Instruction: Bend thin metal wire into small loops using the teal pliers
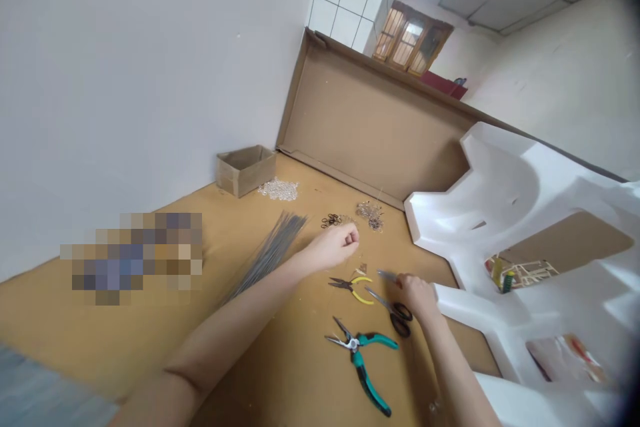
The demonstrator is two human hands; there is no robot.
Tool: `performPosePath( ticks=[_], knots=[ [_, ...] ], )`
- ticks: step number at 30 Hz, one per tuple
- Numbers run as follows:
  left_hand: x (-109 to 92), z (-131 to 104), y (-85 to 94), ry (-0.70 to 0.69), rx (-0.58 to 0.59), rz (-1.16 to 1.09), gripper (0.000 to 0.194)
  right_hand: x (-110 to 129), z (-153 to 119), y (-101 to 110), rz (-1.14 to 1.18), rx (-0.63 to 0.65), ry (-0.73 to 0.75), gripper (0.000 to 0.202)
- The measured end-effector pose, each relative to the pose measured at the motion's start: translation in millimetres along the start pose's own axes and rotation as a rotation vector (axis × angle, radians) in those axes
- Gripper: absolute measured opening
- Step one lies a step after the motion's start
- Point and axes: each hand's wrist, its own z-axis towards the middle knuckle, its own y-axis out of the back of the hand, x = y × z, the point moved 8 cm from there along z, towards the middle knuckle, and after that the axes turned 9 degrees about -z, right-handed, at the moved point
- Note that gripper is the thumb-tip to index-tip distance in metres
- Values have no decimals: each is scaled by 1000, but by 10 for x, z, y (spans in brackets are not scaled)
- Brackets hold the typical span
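Note:
My left hand [334, 247] is closed, fingers curled, over the table beside a small pile of dark rings [331, 220]. Whatever it may hold is hidden. My right hand [416, 293] is closed around a thin grey pointed tool [386, 275], whose tip sticks out to the left; its exact kind is unclear. Just below it lie scissors [400, 317] with black handles. Between the hands rest small yellow-handled pliers [350, 285]. Nearer to me, long-nose pliers [359, 347] with green and black handles lie spread. A bundle of grey wires [270, 255] extends under my left forearm.
A small cardboard box [243, 177] stands by the wall, with clear beads [279, 189] beside it. Small metal pieces [370, 215] lie farther back. White moulded foam [450, 227] borders the right side, and a cardboard panel [370, 117] the back. A pixelated patch covers the left.

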Motion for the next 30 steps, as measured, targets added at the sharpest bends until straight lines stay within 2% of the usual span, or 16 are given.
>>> performPosePath(
  ticks=[7, 12, 24, 30],
  knots=[
    [39, 3, -40, -2, 45, 35, 12, 132, 170, -224, -16, 11, 124, 22],
    [143, 33, -72, 29, 51, 10, 14, 138, 246, -351, -56, 11, 143, 23],
    [198, 49, -132, 52, 99, -7, 13, 210, 309, -383, -103, 42, 183, 21],
    [141, 32, -117, 47, 140, -4, 12, 151, 335, -375, -27, 31, 132, 17]
  ],
)
